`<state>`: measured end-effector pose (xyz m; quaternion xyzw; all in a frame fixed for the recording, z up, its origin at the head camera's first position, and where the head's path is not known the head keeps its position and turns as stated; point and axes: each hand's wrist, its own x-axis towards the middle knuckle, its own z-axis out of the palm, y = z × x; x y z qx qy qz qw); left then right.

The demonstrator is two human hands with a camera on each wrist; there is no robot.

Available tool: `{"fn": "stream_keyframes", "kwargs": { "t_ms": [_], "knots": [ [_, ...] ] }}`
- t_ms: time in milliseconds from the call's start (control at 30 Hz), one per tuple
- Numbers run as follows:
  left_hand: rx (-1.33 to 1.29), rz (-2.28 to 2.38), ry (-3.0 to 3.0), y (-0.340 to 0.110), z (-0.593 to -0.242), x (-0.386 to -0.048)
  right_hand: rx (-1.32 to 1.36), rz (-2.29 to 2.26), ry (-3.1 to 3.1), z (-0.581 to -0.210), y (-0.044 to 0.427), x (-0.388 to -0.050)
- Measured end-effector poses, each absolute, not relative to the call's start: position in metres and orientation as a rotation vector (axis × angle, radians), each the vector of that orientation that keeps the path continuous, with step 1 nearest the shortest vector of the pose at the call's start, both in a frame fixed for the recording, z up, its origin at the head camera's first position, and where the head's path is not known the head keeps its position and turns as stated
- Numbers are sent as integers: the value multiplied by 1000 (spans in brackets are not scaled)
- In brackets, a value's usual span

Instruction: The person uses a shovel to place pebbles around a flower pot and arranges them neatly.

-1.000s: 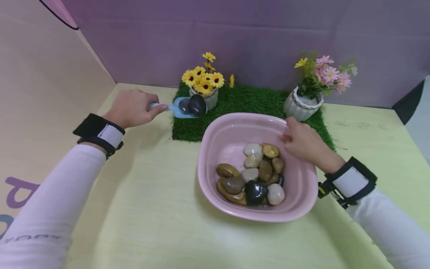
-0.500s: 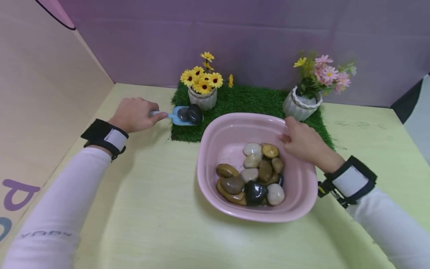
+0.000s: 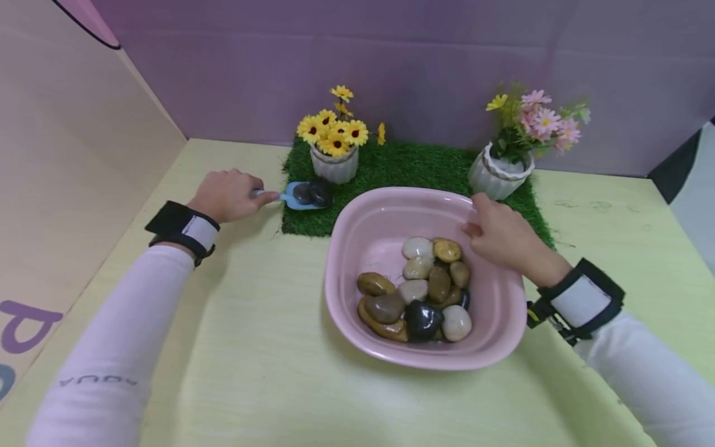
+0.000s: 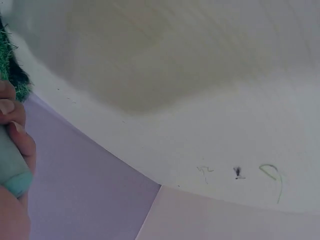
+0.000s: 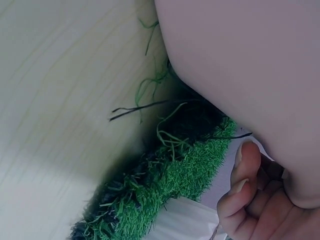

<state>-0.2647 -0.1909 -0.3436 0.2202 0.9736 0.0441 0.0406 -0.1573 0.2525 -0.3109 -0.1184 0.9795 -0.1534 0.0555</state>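
Nearest, a pink basin [image 3: 385, 217] holds wet pebbles [image 3: 439, 284], the right hand [image 3: 503, 239] gripping its far-right rim; beyond, the left hand [image 3: 226, 195] clasps a blue scoop [image 3: 292, 201] bearing dark stones [image 3: 319, 194] over artificial grass [image 3: 416, 164], long axis left-right, blade rightward.

This looks like a staged booth: a purple backdrop [image 3: 424, 56] and a pale side panel [image 3: 56, 155] with large lettering [image 3: 33, 310] border a pale-yellow bench [image 3: 246, 347] dressed with a turf mat [image 3: 413, 164], a yellow-flower pot [image 3: 335, 166] and a pink-flower pot [image 3: 497, 177]. The building's kind cannot be told.
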Motion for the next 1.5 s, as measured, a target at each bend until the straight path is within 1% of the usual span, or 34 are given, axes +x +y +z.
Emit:
{"fn": "stream_keyframes", "kwargs": {
  "t_ms": [233,633,1067,1500],
  "knots": [
    [614,166,2880,-186,-335,-270,-360,-465,2972,-309,252,-157],
    [534,121,2714,-172,-303,-276,-358,-470,2969,-310,252,-156],
    [506,-30,2702,-155,-279,-269,-357,-465,2970,-311,254,-156],
    [464,-103,2662,-150,-261,-260,-363,-472,2962,-310,254,-156]
  ]
}}
